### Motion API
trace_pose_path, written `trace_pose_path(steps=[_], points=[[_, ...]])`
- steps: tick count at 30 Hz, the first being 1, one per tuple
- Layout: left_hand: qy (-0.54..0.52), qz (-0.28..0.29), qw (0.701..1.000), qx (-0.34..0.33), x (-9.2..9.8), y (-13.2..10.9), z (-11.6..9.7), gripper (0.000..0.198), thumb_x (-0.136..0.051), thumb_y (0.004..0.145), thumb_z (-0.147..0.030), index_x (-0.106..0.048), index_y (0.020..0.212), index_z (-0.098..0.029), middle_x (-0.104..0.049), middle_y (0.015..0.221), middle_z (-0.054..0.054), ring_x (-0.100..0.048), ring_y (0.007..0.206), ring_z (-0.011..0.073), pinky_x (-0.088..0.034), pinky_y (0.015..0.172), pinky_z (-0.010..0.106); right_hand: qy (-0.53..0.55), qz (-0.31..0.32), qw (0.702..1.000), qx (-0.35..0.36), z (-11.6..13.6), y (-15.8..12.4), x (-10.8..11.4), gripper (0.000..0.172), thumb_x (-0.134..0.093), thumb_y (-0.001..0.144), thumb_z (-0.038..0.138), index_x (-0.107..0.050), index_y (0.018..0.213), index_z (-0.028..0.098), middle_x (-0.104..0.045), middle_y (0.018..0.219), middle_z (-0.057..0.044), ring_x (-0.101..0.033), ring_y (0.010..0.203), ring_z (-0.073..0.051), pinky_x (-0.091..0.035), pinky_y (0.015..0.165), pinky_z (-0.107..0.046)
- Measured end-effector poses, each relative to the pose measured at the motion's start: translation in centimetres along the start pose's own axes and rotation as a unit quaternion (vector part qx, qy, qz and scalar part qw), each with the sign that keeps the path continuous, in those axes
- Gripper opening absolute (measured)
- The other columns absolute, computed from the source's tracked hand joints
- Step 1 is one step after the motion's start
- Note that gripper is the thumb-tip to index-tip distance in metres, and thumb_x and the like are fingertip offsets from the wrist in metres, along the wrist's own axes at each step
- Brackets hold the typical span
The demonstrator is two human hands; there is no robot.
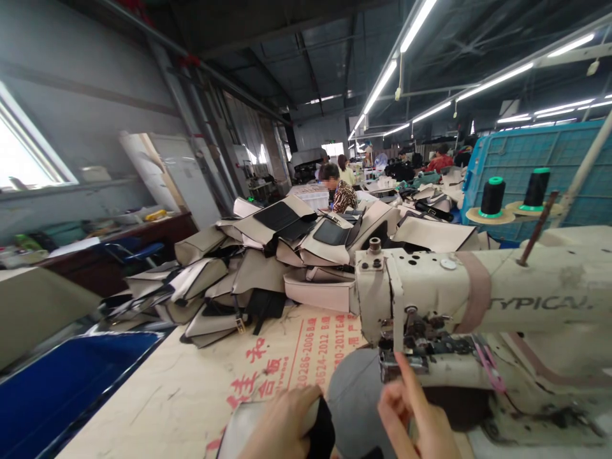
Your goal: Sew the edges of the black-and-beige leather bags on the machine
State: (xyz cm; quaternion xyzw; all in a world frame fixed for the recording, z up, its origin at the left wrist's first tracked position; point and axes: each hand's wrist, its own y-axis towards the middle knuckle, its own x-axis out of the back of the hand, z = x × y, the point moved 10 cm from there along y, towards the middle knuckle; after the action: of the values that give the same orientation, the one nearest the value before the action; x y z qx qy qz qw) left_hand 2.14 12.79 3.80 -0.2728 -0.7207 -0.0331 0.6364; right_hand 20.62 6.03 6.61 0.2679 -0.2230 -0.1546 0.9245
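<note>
At the bottom centre my left hand (284,424) is closed on a beige and black bag piece (239,426), its fingers wrapped over the dark edge. To the right, my right hand (415,414) has its index finger stretched up to the needle area of a cream sewing machine (430,290), the other fingers loosely bent. No object shows between those fingers. A round grey plate (356,395) lies between the two hands, beside the machine's arm. Whether the fingertip touches the machine cannot be made out.
Beige and black bags (258,280) are heaped behind the plywood table (182,389). A blue bin (71,389) stands at the left. Black thread cones (492,199) and a blue crate (540,166) are at the right. A person (342,191) sits beyond the heap.
</note>
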Motion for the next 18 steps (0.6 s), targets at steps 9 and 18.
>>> trace_pose_path(steps=[9, 18], points=[[0.023, -0.003, 0.997, -0.069, -0.7, 3.9, -1.8, 0.034, -0.047, 0.054, -0.01, -0.053, 0.085, -0.023, -0.064, 0.092, 0.001, -0.059, 0.087, 0.0213, -0.041, 0.065, 0.025, -0.066, -0.023, 0.995, 0.073, 2.1, 1.5, -1.6, 0.017, -0.045, 0.087, 0.028, -0.053, 0.094, 0.015, -0.057, 0.06, 0.0, -0.055, 0.052, -0.009, -0.044, 0.054, -0.017], [0.02, -0.001, 1.0, -0.007, -1.4, -4.9, 2.0, 0.026, -0.045, 0.059, -0.011, -0.053, 0.08, -0.025, -0.062, 0.086, -0.001, -0.058, 0.083, 0.0197, -0.039, 0.068, 0.027, -0.21, 0.06, 0.943, 0.25, 5.3, -2.7, -4.4, 0.035, -0.028, 0.09, 0.023, -0.047, 0.116, 0.012, -0.06, 0.105, -0.013, -0.063, 0.066, -0.012, -0.048, 0.05, -0.015]])
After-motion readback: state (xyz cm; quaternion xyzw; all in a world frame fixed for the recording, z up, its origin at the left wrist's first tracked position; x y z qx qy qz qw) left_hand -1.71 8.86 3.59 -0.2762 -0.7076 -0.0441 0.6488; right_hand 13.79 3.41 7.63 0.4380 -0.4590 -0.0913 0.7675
